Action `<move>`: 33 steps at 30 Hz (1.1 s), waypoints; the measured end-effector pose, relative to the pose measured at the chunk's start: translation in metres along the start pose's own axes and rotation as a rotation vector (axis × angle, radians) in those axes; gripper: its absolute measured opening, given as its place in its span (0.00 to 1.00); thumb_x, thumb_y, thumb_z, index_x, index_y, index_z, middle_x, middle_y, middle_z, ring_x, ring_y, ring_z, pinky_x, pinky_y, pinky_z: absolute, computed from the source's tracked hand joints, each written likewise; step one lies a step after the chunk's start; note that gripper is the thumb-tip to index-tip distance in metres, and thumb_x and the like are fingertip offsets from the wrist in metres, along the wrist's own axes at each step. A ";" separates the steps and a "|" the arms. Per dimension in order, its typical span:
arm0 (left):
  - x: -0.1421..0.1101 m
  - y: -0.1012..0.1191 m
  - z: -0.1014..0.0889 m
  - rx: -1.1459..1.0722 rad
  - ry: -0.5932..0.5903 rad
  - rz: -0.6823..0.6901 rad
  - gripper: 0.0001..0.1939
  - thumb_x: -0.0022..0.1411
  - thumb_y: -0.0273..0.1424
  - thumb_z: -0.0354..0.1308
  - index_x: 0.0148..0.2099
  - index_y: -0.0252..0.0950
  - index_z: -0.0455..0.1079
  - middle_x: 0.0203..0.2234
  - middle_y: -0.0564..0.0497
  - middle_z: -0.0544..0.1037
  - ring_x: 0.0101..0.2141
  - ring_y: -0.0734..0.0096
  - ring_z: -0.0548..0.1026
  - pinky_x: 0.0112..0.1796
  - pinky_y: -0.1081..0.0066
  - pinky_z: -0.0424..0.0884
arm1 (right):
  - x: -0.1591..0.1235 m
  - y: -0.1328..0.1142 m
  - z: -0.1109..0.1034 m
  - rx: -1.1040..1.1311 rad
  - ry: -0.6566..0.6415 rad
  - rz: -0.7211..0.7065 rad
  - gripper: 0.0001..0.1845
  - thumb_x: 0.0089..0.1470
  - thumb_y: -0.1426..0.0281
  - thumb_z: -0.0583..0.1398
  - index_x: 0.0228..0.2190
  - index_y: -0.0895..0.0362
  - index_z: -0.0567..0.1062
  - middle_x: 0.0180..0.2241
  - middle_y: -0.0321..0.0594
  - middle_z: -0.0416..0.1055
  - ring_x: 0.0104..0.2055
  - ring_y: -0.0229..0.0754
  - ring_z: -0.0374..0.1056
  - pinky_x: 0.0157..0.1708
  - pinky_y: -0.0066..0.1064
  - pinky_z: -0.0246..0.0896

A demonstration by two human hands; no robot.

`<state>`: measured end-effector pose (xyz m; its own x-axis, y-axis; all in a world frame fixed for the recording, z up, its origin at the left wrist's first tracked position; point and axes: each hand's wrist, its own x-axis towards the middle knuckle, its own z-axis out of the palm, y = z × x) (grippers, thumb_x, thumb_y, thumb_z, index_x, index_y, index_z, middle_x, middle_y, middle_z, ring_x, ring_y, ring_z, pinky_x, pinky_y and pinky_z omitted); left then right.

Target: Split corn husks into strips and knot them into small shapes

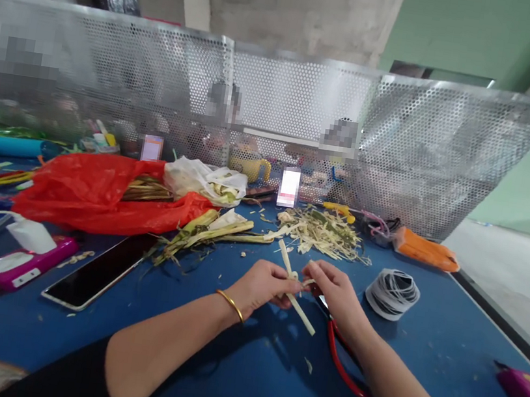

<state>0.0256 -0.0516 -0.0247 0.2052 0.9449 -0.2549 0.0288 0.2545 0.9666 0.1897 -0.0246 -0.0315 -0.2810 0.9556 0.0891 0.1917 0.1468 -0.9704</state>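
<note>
My left hand, with a gold bangle at its wrist, pinches a pale straw strip that runs diagonally across its fingertips. Close beside it, my right hand has its fingers pinched at a thin strand joined to the strip at a small knot or loop. The fingertips of both hands nearly meet. Beneath my right hand lies a pair of scissors with red handles, partly covered by the hand and forearm.
A heap of straw scraps lies ahead, with a red plastic bag and a phone to the left. To the right are a roll of cord and an orange packet. A perforated metal screen stands behind.
</note>
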 end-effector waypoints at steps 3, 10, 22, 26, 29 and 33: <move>0.005 -0.002 -0.004 -0.028 0.003 0.000 0.21 0.36 0.45 0.70 0.22 0.31 0.71 0.16 0.54 0.72 0.21 0.74 0.71 0.28 0.71 0.69 | 0.001 0.003 -0.005 -0.188 -0.057 -0.043 0.16 0.51 0.57 0.60 0.23 0.58 0.71 0.16 0.28 0.61 0.20 0.33 0.56 0.23 0.26 0.49; 0.005 -0.003 -0.005 -0.049 -0.078 -0.042 0.20 0.34 0.43 0.71 0.23 0.30 0.73 0.17 0.53 0.73 0.19 0.76 0.70 0.26 0.72 0.68 | 0.001 0.010 -0.003 -0.460 0.073 -0.124 0.14 0.53 0.62 0.57 0.21 0.56 0.70 0.15 0.29 0.58 0.20 0.34 0.53 0.21 0.26 0.47; 0.013 -0.011 -0.004 -0.318 0.089 -0.087 0.17 0.36 0.38 0.71 0.22 0.31 0.71 0.17 0.54 0.72 0.20 0.79 0.67 0.25 0.75 0.64 | -0.023 -0.016 0.011 -1.242 -0.139 -1.022 0.12 0.58 0.76 0.53 0.41 0.56 0.73 0.34 0.41 0.71 0.34 0.42 0.63 0.43 0.38 0.54; 0.013 -0.009 -0.003 -0.322 0.132 -0.101 0.16 0.34 0.36 0.71 0.20 0.31 0.69 0.14 0.56 0.69 0.19 0.80 0.65 0.24 0.75 0.62 | -0.019 -0.008 0.017 -1.386 -0.169 -1.025 0.08 0.57 0.76 0.56 0.40 0.58 0.71 0.34 0.41 0.70 0.35 0.43 0.64 0.44 0.39 0.54; 0.012 -0.008 -0.002 -0.311 0.140 -0.104 0.17 0.33 0.36 0.72 0.19 0.32 0.69 0.14 0.56 0.69 0.19 0.79 0.65 0.25 0.75 0.62 | -0.017 -0.005 0.018 -1.401 -0.157 -1.057 0.09 0.58 0.76 0.55 0.41 0.59 0.70 0.35 0.42 0.69 0.35 0.44 0.64 0.42 0.39 0.55; 0.013 -0.010 0.000 -0.298 0.132 -0.109 0.17 0.32 0.36 0.72 0.18 0.32 0.68 0.13 0.58 0.66 0.19 0.79 0.63 0.25 0.75 0.61 | -0.018 -0.002 0.021 -1.410 -0.179 -1.045 0.07 0.58 0.76 0.54 0.38 0.58 0.71 0.33 0.41 0.69 0.35 0.44 0.65 0.42 0.39 0.55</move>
<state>0.0281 -0.0422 -0.0376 0.0880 0.9222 -0.3765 -0.2477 0.3863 0.8885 0.1744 -0.0470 -0.0360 -0.8773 0.3029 0.3723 0.4451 0.8037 0.3950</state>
